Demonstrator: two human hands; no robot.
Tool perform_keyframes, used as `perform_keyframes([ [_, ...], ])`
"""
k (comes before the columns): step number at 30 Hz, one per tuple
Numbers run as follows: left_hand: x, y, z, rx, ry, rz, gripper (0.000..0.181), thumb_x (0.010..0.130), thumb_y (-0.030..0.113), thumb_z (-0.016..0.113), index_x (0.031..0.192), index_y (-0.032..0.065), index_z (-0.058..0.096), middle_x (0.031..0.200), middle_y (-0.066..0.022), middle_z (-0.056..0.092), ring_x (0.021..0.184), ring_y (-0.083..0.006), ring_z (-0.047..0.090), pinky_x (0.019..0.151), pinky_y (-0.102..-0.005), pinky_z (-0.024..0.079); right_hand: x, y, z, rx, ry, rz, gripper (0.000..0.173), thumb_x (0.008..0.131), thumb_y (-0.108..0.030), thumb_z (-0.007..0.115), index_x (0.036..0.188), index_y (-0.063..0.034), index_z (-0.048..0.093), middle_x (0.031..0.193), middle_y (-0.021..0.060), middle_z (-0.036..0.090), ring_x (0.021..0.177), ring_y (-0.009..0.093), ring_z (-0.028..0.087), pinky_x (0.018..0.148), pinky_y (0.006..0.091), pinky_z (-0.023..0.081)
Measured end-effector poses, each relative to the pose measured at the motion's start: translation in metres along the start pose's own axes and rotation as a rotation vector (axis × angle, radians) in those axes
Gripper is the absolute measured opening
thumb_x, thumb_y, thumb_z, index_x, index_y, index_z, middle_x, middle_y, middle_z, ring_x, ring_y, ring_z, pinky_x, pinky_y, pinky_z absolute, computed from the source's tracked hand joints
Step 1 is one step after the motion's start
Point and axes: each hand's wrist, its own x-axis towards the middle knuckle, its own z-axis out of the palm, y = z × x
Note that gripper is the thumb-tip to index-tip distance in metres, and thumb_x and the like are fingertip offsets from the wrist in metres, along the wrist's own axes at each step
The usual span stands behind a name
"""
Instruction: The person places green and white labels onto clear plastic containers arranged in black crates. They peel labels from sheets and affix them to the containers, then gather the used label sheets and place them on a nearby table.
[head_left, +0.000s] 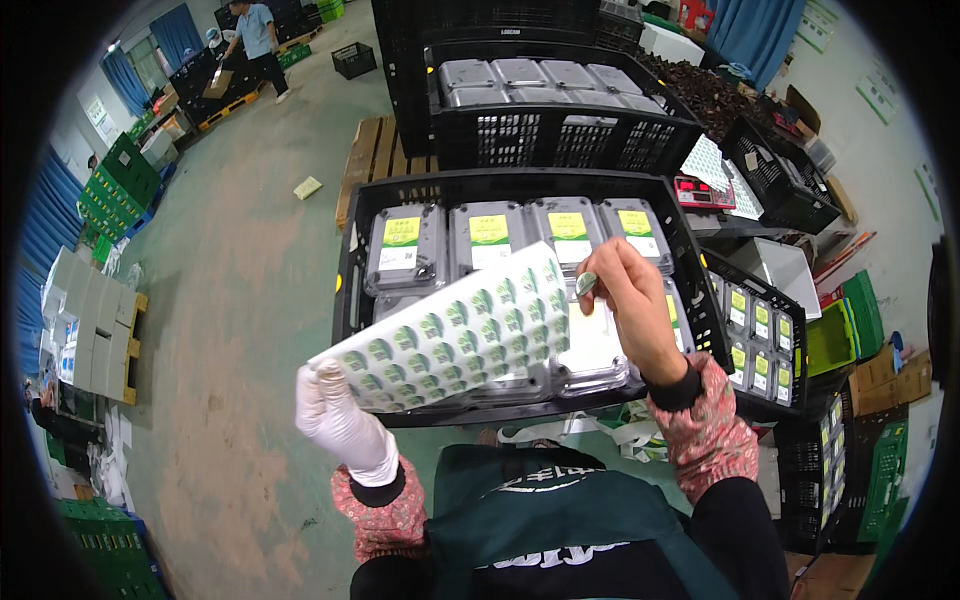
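My left hand (341, 424), in a white glove, grips the lower left corner of a white sheet of round green stickers (457, 337). The sheet slants over a black plastic crate (517, 180). Bare and close to the sheet's right edge, my right hand (634, 304) pinches one round green sticker (586, 283) between thumb and fingers. Clear plastic clamshell boxes (406, 247) lie in rows in the crate, several with a yellow, green and white label. The sheet and my right hand hide part of the front row.
Behind stands another black crate (562, 135) of clear boxes. A crate of labelled boxes (757, 330) is at right, below a red digital scale (703, 193). A wooden pallet (371, 154) lies behind left. Two people (255, 37) are far left.
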Motion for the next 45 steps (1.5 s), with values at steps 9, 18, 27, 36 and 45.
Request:
perform_keyframes([
  [9,-0.088,-0.008,0.059,-0.05,-0.161,-0.178,0.025,0.092,0.021,0.063,0.078,0.0019,0.057,0.072,0.0051,0.052,0.069,-0.0041,0.044,0.063,-0.0206,0.038,-0.057,0.001,-0.071,0.168,0.163,0.003,0.019,0.087,-0.004,0.063,0.1,-0.0068,0.049,0.077,-0.0041,0.053,0.068,0.003,0.048,0.064,0.0159,0.037],
  [18,-0.09,-0.006,0.025,0.057,-0.096,0.046,0.039,0.093,0.035,0.06,0.077,0.0007,0.053,0.069,-0.0022,0.056,0.064,-0.0089,0.05,0.059,-0.0247,0.04,-0.005,0.026,-0.094,0.15,0.104,0.115,0.01,0.091,-0.014,0.061,0.09,-0.0042,0.06,0.075,-0.002,0.054,0.067,0.006,0.048,0.06,0.0194,0.038],
  [27,-0.043,-0.009,-0.036,-0.087,-0.294,0.241,0.047,0.093,0.04,0.055,0.071,-0.0009,0.053,0.052,-0.0116,0.058,0.044,-0.0219,0.057,0.043,-0.0318,0.047,0.06,0.111,0.096,-0.294,-0.064,0.256,0.024,0.08,-0.022,0.072,0.072,-0.0014,0.063,0.093,0.007,0.06,0.082,0.016,0.054,0.077,0.0288,0.042],
  [36,0.032,-0.036,-0.1,-0.148,-0.333,0.203,0.048,0.095,0.041,0.052,0.071,-0.0002,0.049,0.05,-0.0105,0.057,0.04,-0.0204,0.056,0.041,-0.0309,0.046,0.065,0.165,0.151,-0.844,0.146,0.181,0.023,0.077,-0.027,0.071,0.069,-0.0069,0.064,0.103,0.0048,0.058,0.104,0.027,0.044,0.093,0.0425,0.029],
  [45,0.047,-0.043,-0.122,-0.15,-0.245,-0.017,0.046,0.089,0.043,0.061,0.074,0.0006,0.048,0.058,-0.0088,0.053,0.05,-0.018,0.051,0.048,-0.0308,0.042,0.06,0.17,0.162,-1.125,0.021,-0.029,0.023,0.079,-0.021,0.071,0.075,-0.0043,0.055,0.092,0.01,0.05,0.093,0.028,0.047,0.083,0.0406,0.035],
])
